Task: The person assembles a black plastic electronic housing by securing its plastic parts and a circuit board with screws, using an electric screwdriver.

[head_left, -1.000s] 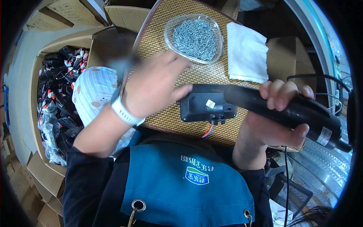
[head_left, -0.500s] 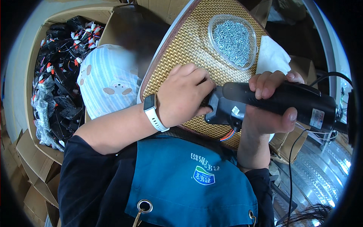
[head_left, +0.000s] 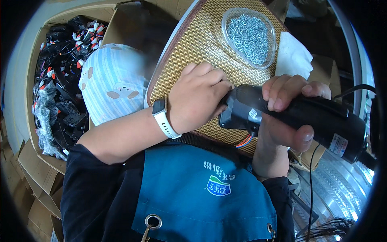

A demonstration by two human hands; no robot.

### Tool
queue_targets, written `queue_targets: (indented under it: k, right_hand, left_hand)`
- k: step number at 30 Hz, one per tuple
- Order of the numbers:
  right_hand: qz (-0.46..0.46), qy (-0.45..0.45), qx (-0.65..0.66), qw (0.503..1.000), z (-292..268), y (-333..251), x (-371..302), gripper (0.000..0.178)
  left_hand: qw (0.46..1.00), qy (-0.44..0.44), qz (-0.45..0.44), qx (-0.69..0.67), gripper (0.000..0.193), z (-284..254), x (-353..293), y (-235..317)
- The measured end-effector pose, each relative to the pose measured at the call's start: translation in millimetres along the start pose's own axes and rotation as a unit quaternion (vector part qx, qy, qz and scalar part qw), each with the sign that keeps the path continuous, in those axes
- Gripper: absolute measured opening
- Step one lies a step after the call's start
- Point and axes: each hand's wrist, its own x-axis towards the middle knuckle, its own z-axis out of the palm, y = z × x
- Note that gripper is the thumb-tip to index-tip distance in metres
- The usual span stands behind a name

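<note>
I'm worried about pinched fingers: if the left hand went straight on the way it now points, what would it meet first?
Probably the black electric screwdriver, at its front end just right of the left hand, though depth is unclear; that hand seems to rest against the black plastic housing.

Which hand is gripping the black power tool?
The right hand, wrapped around the black power tool; the left hand, with the white-strapped watch at its wrist, is at the black housing's edge.
</note>
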Motion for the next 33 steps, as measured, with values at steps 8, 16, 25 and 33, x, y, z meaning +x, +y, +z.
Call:
queue_targets:
  k: [8, 16, 25, 33]
  right_hand:
    - [-0.025, 0.068, 0.048, 0.996, -11, 3, -4, 0.067]
    - [-0.06, 0.077, 0.091, 0.991, -28, -35, -18, 0.069]
    - [-0.003, 0.136, 0.172, 0.976, -25, -49, -54, 0.063]
    - [0.087, 0.186, 0.27, 0.941, -30, -40, -69, 0.052]
  left_hand:
    - [0.999, 0.044, 0.018, -0.002, 0.017, 13, 15, -2]
    - [0.994, -0.059, 0.091, 0.031, 0.012, -2, 36, -3]
    - [0.947, -0.271, 0.148, 0.09, 0.014, -16, 66, 1]
    - [0.926, -0.294, 0.196, 0.133, 0.013, -17, 77, 10]
